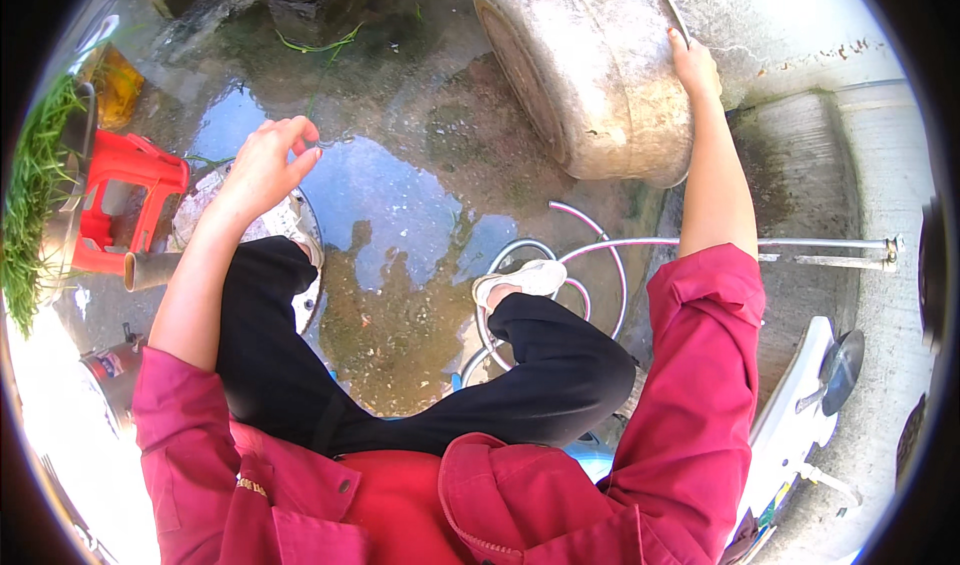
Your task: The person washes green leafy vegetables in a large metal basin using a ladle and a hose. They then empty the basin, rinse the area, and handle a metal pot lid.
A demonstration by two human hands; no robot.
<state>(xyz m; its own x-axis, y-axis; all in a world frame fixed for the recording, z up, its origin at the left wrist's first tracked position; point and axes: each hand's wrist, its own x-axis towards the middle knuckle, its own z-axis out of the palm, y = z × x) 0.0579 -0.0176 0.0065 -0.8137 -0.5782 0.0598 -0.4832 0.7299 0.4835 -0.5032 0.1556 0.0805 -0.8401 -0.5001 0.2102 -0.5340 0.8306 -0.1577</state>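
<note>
My right hand (694,66) grips the rim of a large, worn aluminium pot (600,70). The pot is tipped on its side, its round base facing left and its opening turned away from me. My left hand (274,161) hovers over the wet concrete floor (420,115), thumb and fingers curled but apart, with nothing plainly held. A thin green grass blade (322,44) shows beyond the left fingertips. The inside of the pot is hidden.
A clear hose (622,287) lies coiled around my right foot. At left stand a red plastic stool (135,175) and a heap of green grass-like leaves (34,197). Under my left foot is a round slab (307,295). A concrete wall (892,190) runs along the right.
</note>
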